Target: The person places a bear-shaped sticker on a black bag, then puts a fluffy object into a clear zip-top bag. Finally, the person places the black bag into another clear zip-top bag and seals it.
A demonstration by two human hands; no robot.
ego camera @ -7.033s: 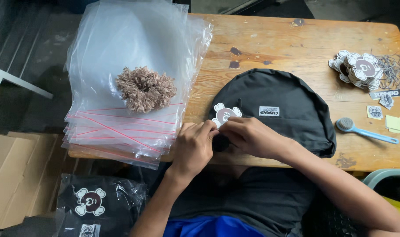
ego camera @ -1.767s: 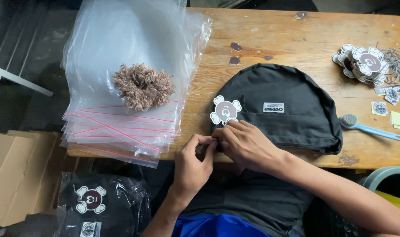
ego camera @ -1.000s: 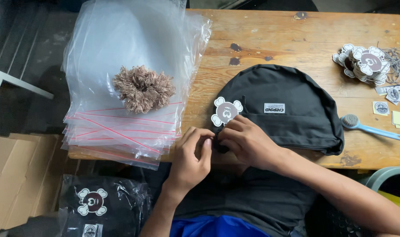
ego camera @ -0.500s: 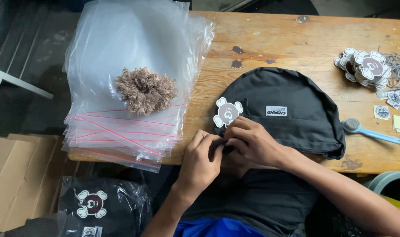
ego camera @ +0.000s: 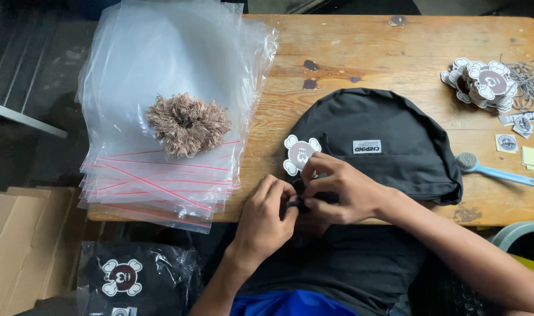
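Note:
A black backpack [ego camera: 390, 140] lies on the wooden table [ego camera: 372, 52], hanging over the near edge into my lap. A white and brown bone-shaped paper tag [ego camera: 300, 154] rests on its left side. My left hand [ego camera: 266, 217] and my right hand [ego camera: 341, 188] meet at the table's front edge, both pinching a small dark part of the backpack just below the tag. My fingers hide what exactly they grip.
A stack of clear zip bags with red seal lines [ego camera: 167, 111] covers the table's left, a brown fluffy pom-pom [ego camera: 188, 123] on top. A pile of tags [ego camera: 482, 85], strings and stickers sit far right, with a blue brush [ego camera: 495, 171]. Cardboard [ego camera: 21, 251] and a bagged backpack [ego camera: 135, 281] lie below left.
My hands have stayed together at the backpack's front edge, working the small part by the tag. The view has shifted slightly. Nothing else on the table has moved.

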